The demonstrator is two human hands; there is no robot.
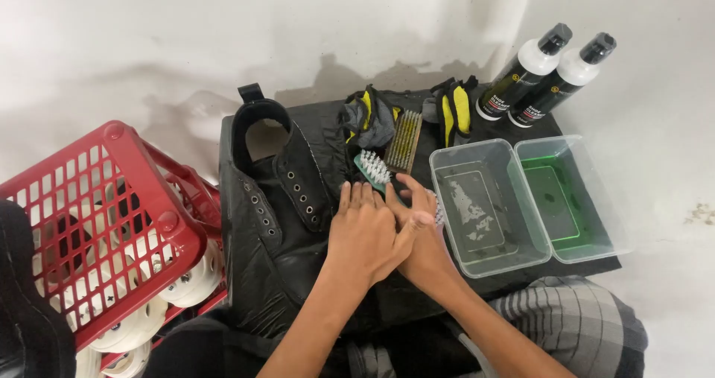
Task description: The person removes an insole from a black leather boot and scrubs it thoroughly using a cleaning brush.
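A red plastic basket (97,221) is seen at the left, white wheels (190,281) showing beneath it. Two black-capped white bottles (547,76) are stood at far right, behind two clear plastic tubs (521,199), with yellow-and-grey gloves (454,110) laid nearby.

Even, fairly bright light is cast from above; soft shadows are thrown onto the pale wall (223,43) beyond the hands. Slight softness is seen throughout.

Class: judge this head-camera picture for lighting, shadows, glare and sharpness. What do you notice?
Head view: soft, even light; faint grey shadows on the wall behind the black boot; mild sheen on the clear tubs; left hand and right hand reasonably sharp; red basket slightly stretched at the edge.
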